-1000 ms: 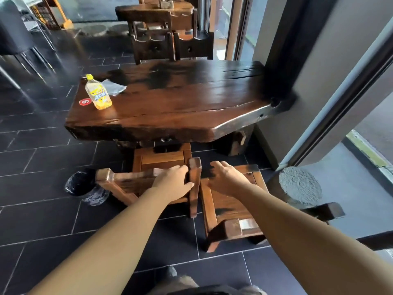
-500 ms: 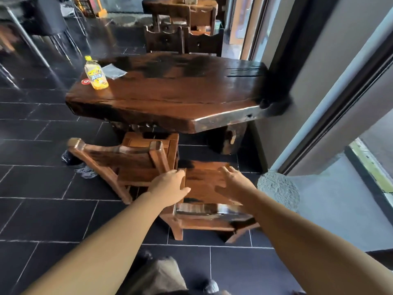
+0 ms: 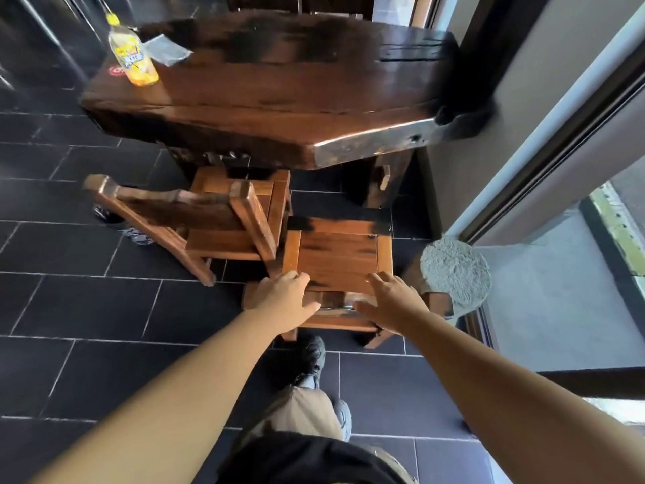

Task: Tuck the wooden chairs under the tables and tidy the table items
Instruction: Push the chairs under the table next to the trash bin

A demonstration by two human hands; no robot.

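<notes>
Two wooden chairs stand at the near side of a dark wooden table (image 3: 366,148). The right chair (image 3: 338,256) faces the table, its seat out in front of the table's edge. My left hand (image 3: 287,297) grips the left end of its back rail. My right hand (image 3: 392,301) presses on the right end, fingers spread over the rail. The left chair (image 3: 218,218) stands askew, its seat partly under the table and its back leaning left. A yellow drink bottle (image 3: 132,61) stands at the table's far left corner, beside a grey paper (image 3: 168,52) and a red round marker (image 3: 117,70).
A round rough stone block (image 3: 453,270) sits on the floor just right of the right chair, by the glass door frame (image 3: 544,162). A dark bag (image 3: 117,223) lies on the tiles behind the left chair. My shoe (image 3: 311,361) is just behind the right chair.
The right chair was turned upright and square to the table, and both my hands shifted onto its back rail. I stepped closer, so the table looms larger.
</notes>
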